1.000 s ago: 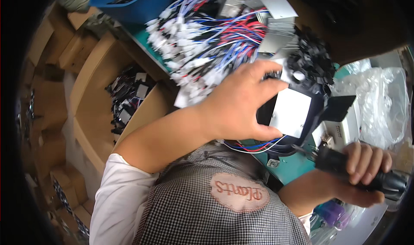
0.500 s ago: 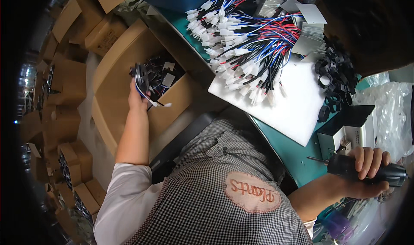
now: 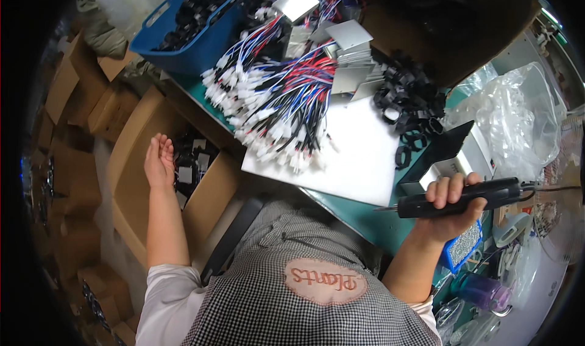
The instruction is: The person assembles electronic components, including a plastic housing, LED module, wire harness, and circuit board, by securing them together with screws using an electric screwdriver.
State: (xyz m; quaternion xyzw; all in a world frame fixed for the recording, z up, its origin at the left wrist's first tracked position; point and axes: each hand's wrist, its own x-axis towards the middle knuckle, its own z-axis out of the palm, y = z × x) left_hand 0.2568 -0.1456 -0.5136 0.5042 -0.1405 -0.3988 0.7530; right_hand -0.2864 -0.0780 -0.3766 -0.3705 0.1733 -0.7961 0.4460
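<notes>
My left hand (image 3: 160,161) is over an open cardboard box (image 3: 130,203) at the left, fingers outstretched and nothing in them. Black parts with metal plates (image 3: 194,166) lie inside that box, beside the hand. My right hand (image 3: 450,209) grips a black electric screwdriver (image 3: 429,206) above the bench's right part, its bit pointing left and its cord trailing right. Left of the bit is a white foam sheet (image 3: 359,169). It bears a heap of wires with white connectors (image 3: 286,126), metal plates (image 3: 353,71) and black rings (image 3: 408,96).
A blue bin (image 3: 183,56) of black parts stands at the bench's far left. Near the screwdriver are an open black-and-white box (image 3: 442,157) and a blue tray of small screws (image 3: 464,245). Clear plastic bags (image 3: 512,114) and a purple bottle (image 3: 487,294) sit rightward.
My left hand has let go of the black wired part over the cardboard box, and its fingers are now straight. The screwdriver has come leftward and up in my right hand. The view has shifted.
</notes>
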